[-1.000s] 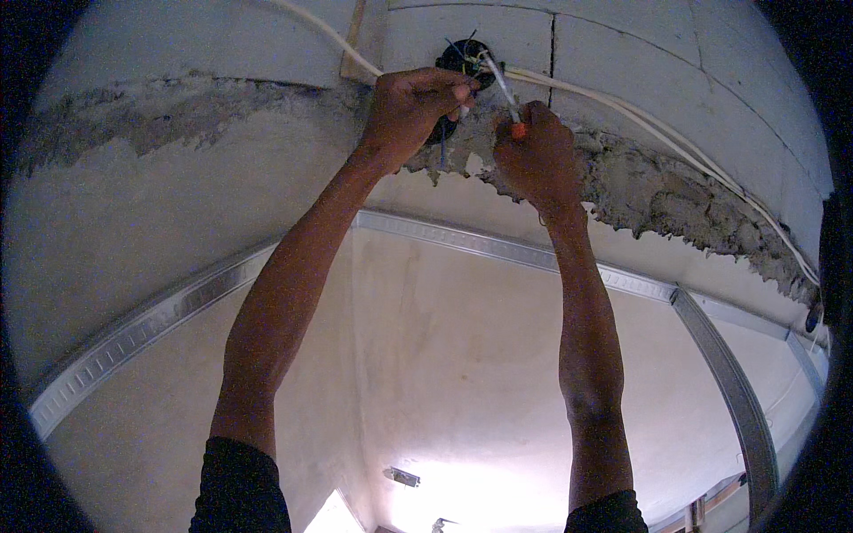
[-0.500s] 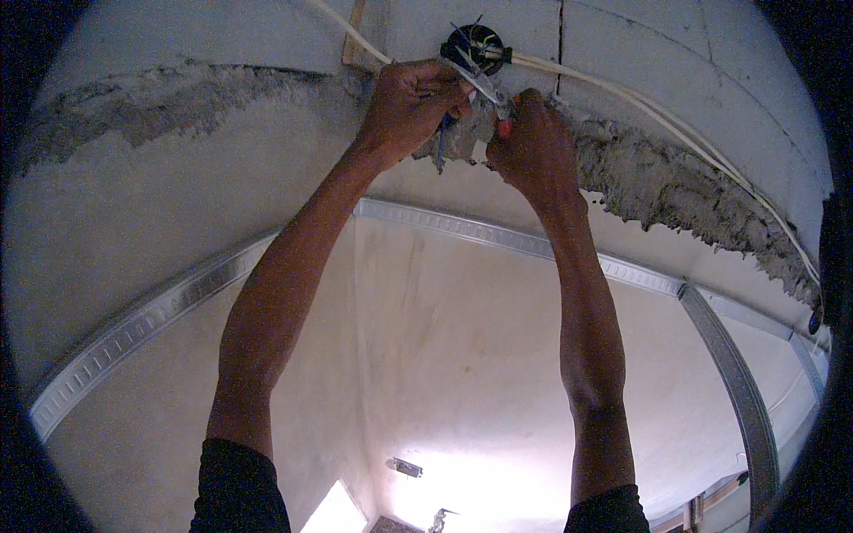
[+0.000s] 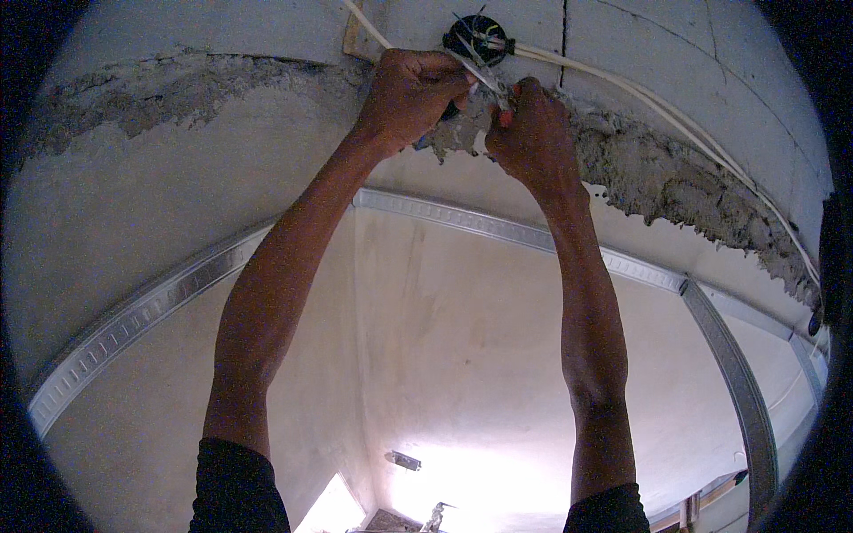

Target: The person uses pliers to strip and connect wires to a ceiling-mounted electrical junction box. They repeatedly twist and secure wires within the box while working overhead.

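Observation:
Overhead, my left hand (image 3: 404,96) is closed with a pinch on a white cable (image 3: 367,24) that comes in from the upper left. The cable's pale end (image 3: 484,77) sticks out past the fingers toward my right hand (image 3: 535,133). That hand is wrapped round pliers (image 3: 505,115) with red grips, their metal jaws at the cable's end. Whether the jaws bite on it is too small to tell. Just above both hands sits a round black junction box (image 3: 471,35), with several thin loose wires poking out. Something dark blue shows below my left fingers, mostly hidden.
White cables (image 3: 640,89) run from the box along the ceiling to the right. Rough grey mortar (image 3: 666,178) edges the ceiling. Below it, a metal profile track (image 3: 462,218) crosses the wall, and a metal stud (image 3: 733,382) comes down at the right. A bright opening (image 3: 333,506) lies low.
Both hands and the pliers sit slightly higher in the picture. The blue strand that hung below my left hand is now mostly out of sight. Both grips stay closed.

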`<state>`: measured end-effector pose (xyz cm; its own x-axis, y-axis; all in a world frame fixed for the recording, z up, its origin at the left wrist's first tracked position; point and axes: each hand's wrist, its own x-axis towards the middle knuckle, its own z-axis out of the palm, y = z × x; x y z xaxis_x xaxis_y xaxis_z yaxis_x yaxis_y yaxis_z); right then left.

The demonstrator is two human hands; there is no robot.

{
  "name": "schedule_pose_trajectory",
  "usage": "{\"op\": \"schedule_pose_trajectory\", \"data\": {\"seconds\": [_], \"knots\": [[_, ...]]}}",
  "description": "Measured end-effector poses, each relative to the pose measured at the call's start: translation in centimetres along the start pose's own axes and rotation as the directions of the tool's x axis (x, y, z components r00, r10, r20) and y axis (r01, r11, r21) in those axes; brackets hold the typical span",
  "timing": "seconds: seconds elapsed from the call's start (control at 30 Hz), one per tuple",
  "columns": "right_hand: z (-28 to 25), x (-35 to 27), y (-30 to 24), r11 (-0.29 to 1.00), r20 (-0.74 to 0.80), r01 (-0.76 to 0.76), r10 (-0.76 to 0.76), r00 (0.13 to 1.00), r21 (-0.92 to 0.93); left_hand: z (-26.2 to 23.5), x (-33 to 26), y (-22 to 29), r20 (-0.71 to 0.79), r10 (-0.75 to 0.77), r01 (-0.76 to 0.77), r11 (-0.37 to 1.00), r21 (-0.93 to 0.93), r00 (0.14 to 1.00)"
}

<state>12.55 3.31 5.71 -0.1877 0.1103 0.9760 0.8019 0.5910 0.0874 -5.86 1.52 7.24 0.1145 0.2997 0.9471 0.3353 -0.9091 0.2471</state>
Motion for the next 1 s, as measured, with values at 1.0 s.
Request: {"op": "schedule_pose_trajectory", "data": {"seconds": [1.0], "knots": [[0.4,0.5,0.2,0.999,0.077,0.038,-0.036,0.996,-0.024,0.6,0.5,-1.6,0.006,0.084,-0.084,0.996,-0.038,0.996]]}}
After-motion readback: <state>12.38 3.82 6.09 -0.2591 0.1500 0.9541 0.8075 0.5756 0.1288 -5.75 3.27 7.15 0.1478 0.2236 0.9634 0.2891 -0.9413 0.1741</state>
